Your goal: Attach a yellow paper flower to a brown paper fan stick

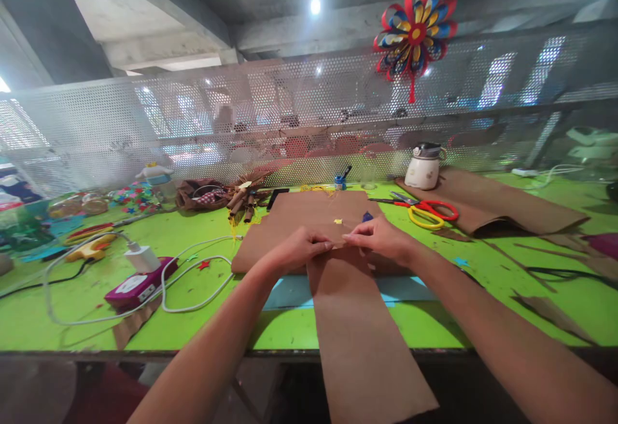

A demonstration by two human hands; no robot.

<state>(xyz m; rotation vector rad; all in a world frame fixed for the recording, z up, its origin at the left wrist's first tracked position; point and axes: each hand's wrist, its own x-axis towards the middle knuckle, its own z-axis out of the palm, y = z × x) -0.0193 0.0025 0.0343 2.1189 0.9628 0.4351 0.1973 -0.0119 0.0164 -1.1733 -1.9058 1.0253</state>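
Note:
A long strip of brown paper (364,340) hangs toward me over the front edge of the table. At its far end, my left hand (302,248) is closed, thumb and fingertips pinching the left side of the strip's edge. My right hand (383,240) is closed too and pinches the same edge a little to the right. Both hands rest over a folded brown paper sheet (304,210), which lies on a light blue sheet (290,293). Just beyond my fingers are a small yellowish scrap (338,221) and a dark blue object (367,217).
Red-and-yellow-handled scissors (427,215) lie right of the paper. Behind them stand a white bottle (423,170) and more brown paper (506,205). Leftward are a purple power strip (140,285), a looping white cable (167,302) and rolled brown paper sticks (241,202). A perforated screen (290,121) rises behind.

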